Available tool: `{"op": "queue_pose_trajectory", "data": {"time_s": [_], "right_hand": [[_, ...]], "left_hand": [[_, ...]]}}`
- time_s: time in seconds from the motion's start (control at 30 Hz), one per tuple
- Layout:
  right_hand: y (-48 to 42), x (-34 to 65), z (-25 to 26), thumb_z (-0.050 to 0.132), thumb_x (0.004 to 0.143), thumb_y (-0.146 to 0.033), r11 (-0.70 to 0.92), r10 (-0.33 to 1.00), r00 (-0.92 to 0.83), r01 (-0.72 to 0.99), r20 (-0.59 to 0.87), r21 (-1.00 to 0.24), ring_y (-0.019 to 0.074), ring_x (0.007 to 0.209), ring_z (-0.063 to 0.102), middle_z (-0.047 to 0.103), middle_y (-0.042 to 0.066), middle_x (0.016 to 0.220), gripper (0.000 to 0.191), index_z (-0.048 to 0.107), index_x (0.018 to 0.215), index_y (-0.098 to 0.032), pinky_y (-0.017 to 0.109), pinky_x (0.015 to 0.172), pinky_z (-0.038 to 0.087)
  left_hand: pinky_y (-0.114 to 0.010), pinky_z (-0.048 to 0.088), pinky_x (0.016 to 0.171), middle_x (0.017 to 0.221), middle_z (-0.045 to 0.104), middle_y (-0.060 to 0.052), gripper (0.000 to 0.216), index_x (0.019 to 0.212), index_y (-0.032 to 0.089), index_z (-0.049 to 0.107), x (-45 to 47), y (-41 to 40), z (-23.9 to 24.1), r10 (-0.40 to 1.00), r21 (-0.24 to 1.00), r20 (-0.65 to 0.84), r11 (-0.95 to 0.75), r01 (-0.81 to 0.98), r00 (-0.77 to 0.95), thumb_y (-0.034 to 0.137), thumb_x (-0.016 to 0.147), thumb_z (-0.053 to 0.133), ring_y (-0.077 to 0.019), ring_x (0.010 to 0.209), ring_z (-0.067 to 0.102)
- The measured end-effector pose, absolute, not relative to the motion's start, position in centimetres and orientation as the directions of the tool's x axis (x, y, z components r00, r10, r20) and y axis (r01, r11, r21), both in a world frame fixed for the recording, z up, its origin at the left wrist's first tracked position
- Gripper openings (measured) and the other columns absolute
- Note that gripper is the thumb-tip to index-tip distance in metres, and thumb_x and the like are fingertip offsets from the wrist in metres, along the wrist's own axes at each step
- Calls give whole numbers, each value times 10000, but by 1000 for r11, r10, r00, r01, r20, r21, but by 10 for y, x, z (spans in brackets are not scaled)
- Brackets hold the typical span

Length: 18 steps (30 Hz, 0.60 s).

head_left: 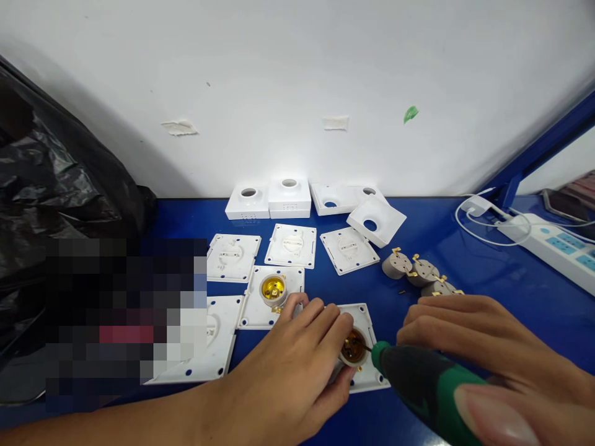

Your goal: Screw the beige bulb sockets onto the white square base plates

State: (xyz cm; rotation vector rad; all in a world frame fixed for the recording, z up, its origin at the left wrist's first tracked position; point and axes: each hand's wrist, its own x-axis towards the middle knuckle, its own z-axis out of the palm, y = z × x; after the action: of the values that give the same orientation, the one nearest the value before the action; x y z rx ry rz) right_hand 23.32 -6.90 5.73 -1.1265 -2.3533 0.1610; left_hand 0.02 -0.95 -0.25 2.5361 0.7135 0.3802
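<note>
My left hand (288, 365) is curled round a brass lamp socket (353, 347) that sits on a white square plate (367, 371) near the table's front edge. My right hand (493, 353) grips a green and black screwdriver (418, 378), thumb along its handle. The screwdriver's thin tip reaches into the socket's opening. A second white plate with a brass socket (273, 290) lies just behind my left hand. Three grey round socket bases with brass tabs (413, 269) sit behind my right hand.
On the blue table (488, 272) lie several white flat plates (290, 245) and white square housings with round holes (289, 197) by the wall. A white power strip (553, 244) with cables sits at right. A black plastic bag (56, 179) fills the left side.
</note>
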Motion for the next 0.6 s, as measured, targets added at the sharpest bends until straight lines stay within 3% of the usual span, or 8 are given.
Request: {"op": "queue_pose_trajectory", "data": {"time_s": [0.17,0.27,0.33,0.43,0.5,0.6], "right_hand": [[-63,226,59,450,1078,-590,617,772,-439,689,459,-380,141,476,577,543,-29,539,465,824,906,-373,267,574,567],[-62,227,58,313,1125,-559,599,785,-455,732,421,-325,109,520,653,647,-41,609,612,779,812,-315,232,624,592],[-63,228,57,275,1092,-663,542,823,-395,760,408,-359,126,544,685,716,-11,675,702,709,716,-257,246,639,619],[-64,228,57,443,1049,-676,552,824,-374,700,427,-452,143,459,603,638,-10,567,595,697,698,-267,273,563,601],[-63,227,58,454,1070,-613,589,800,-409,672,439,-449,140,441,582,595,-28,537,526,740,759,-301,271,560,584],[-60,226,58,415,1068,-645,578,805,-367,665,467,-474,156,457,611,598,-11,539,589,718,732,-268,289,580,601]], "left_hand": [[-527,424,1127,1159,707,-73,235,1159,222,613,0,-9,-2,551,504,131,-753,423,824,367,1101,437,-276,1077,625],[-533,428,1121,1178,706,-75,234,1162,223,604,0,-9,-1,549,513,127,-749,419,826,361,1106,424,-271,1076,626],[-541,424,1123,1173,702,-75,235,1163,222,599,0,-9,-1,550,515,130,-749,417,825,358,1104,417,-274,1088,623],[-543,435,1110,1157,704,-76,235,1149,223,606,0,-9,-1,551,507,130,-751,422,824,364,1099,426,-279,1078,621],[-544,444,1099,1154,706,-80,235,1136,219,611,1,-9,-1,550,505,129,-752,423,825,362,1097,428,-282,1059,622],[-547,439,1113,1156,705,-82,225,1138,220,609,1,-9,-1,553,507,132,-751,423,823,357,1093,437,-284,1068,624]]}}
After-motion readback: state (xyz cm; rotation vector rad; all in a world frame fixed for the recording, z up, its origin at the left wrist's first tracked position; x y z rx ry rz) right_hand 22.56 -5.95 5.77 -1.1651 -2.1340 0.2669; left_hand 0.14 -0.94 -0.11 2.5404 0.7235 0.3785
